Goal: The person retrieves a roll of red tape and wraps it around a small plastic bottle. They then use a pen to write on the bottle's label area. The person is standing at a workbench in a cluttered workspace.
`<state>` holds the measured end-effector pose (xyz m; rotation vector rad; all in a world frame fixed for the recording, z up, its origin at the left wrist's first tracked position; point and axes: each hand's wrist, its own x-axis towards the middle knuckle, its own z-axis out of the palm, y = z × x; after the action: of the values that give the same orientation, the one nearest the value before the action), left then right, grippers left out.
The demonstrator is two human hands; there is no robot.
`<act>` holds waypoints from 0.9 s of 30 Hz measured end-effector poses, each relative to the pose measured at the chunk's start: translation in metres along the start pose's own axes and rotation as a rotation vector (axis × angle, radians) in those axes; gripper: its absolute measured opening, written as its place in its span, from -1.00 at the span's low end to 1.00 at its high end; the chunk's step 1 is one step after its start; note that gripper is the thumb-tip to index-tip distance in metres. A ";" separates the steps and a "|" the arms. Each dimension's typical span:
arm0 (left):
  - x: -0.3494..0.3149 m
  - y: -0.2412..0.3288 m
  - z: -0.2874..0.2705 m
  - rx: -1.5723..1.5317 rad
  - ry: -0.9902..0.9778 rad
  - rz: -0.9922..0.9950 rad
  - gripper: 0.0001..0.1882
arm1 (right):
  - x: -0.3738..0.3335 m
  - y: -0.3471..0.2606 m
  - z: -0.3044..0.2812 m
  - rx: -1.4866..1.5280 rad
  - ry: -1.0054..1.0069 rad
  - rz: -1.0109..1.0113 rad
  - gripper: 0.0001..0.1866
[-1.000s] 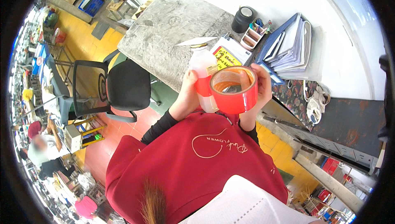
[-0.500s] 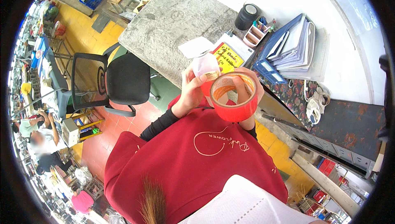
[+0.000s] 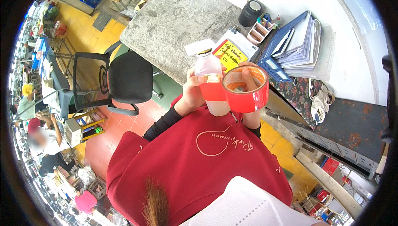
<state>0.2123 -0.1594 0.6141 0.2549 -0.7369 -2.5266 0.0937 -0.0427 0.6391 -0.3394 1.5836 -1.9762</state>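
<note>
Watching from my end, I start at the far left with a co-worker in a white top (image 3: 46, 139), then a black chair (image 3: 129, 76) standing beside the grey worktop (image 3: 176, 14). Now the middle, and here's the left hand (image 3: 193, 91), closed round a translucent bottle (image 3: 208, 67), thumb laid along its front near a small label. The bottle is up in front of the red sweatshirt (image 3: 199, 143), its long axis close to upright in my view, top leaning a little left. A white piece (image 3: 200, 46) shows at the neck; I can't tell whether it's attached. Round the bottle's middle runs a red band (image 3: 214, 93), and right at that height, just to the right, sits the roll of red tape (image 3: 248, 102). That's the relation I'm reading: roll beside band, ring opening tipped up at me, its left rim against the bottle in my view, though I can't tell whether they touch or a strip joins them. The right hand (image 3: 249, 80) has the roll, one finger inside the ring, the rest mostly hidden; it's the nearer hand to the roll, the left to the bottle. Beyond, a yellow sign (image 3: 230, 56), a pen holder (image 3: 260, 33) and a blue binder (image 3: 275, 69).
</note>
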 end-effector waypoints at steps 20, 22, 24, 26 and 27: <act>0.011 -0.001 0.002 0.149 0.299 0.009 -0.46 | -0.007 -0.002 0.011 -0.158 -0.134 -0.113 -0.76; 0.011 0.000 0.003 0.279 0.275 0.053 -0.49 | -0.008 -0.003 0.013 -0.246 -0.128 -0.100 -0.77; 0.012 0.003 0.002 0.348 0.230 0.056 -0.52 | -0.008 -0.002 0.014 -0.292 -0.143 -0.196 -0.77; 0.014 0.009 -0.001 0.358 0.171 0.033 -0.54 | -0.006 0.001 0.017 -0.298 -0.172 -0.390 -0.76; 0.015 0.011 -0.003 0.337 0.134 0.019 -0.55 | -0.006 0.002 0.019 -0.281 -0.177 -0.346 -0.77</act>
<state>0.2046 -0.1765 0.6168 0.5231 -1.1020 -2.3301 0.1092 -0.0548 0.6428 -0.9291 1.7780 -1.8992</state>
